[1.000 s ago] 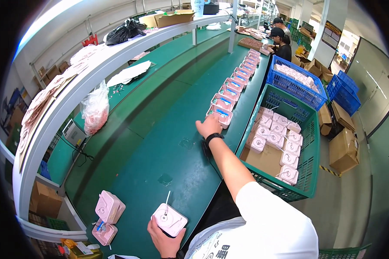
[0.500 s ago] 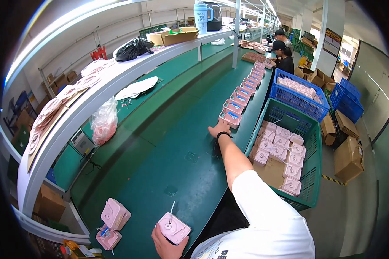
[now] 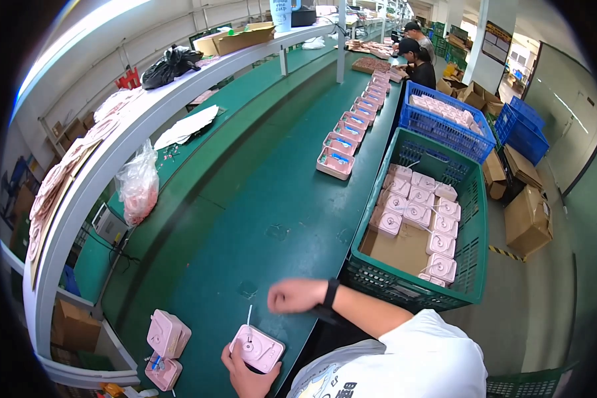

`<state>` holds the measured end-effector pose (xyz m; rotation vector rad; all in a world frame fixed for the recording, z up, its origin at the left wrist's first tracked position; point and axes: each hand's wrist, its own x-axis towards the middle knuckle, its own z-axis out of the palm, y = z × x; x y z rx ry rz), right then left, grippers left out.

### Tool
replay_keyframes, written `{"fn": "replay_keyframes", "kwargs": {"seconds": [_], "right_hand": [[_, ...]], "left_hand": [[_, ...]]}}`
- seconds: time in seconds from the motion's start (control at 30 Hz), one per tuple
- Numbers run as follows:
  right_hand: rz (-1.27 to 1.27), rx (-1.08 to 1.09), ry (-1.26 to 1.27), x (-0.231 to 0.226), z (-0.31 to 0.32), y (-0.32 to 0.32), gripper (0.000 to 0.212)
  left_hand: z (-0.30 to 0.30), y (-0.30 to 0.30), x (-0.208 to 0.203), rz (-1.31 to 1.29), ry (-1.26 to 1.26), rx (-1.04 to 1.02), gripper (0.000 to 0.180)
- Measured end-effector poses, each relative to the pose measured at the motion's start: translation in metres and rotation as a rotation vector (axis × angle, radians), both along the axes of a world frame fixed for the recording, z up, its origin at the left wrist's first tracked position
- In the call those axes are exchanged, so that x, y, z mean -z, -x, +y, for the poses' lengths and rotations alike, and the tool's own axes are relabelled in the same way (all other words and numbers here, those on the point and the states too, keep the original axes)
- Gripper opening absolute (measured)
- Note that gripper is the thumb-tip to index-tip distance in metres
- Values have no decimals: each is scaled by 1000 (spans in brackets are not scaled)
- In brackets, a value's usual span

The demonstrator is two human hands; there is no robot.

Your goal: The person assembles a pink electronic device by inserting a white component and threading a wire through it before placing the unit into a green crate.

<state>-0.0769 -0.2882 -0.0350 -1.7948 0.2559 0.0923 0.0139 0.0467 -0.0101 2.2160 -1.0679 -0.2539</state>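
Observation:
My left hand (image 3: 252, 375) grips the near left side of a pink square plastic case (image 3: 261, 349) on the green bench, with its thumb on the top face. A round recessed dial and a short white cord show on this case. Just beyond it, my right hand (image 3: 296, 296) is over the bench, its fingers curled and smeared by motion; nothing shows in it. To the left, another closed pink case (image 3: 168, 333) stands against an open pink shell (image 3: 164, 375) with a blue part inside. A row of open pink shells (image 3: 334, 164) with blue parts runs up the bench.
At my right stands a green crate (image 3: 472, 229) with several pink cases on cardboard. Behind it is a blue crate (image 3: 444, 129) of pink parts. A white shelf (image 3: 106, 156) runs along the left. Two people (image 3: 418, 61) sit farther up the bench.
My right hand has drawn back from the nearest shell in the row toward the pink case. My left hand still grips that case. The whole view has shifted slightly.

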Motion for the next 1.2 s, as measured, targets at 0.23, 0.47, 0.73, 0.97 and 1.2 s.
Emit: {"fn": "replay_keyframes", "kwargs": {"seconds": [0.23,0.47,0.73,0.97,1.2], "right_hand": [[-236,100,197,-10,63,21,42],[-392,219,318,-8,64,33,23],[-300,225,247,-10,81,40,9],[-250,431,71,-7,83,39,19],[-194,499,39,-9,85,32,29]], "left_hand": [[-37,15,6,-10,103,129,129],[-49,24,1,-33,-19,89,132],[-55,34,-5,-13,-50,-7,139],[-57,13,-5,88,10,92,137],[-49,24,8,7,-39,30,135]]}}
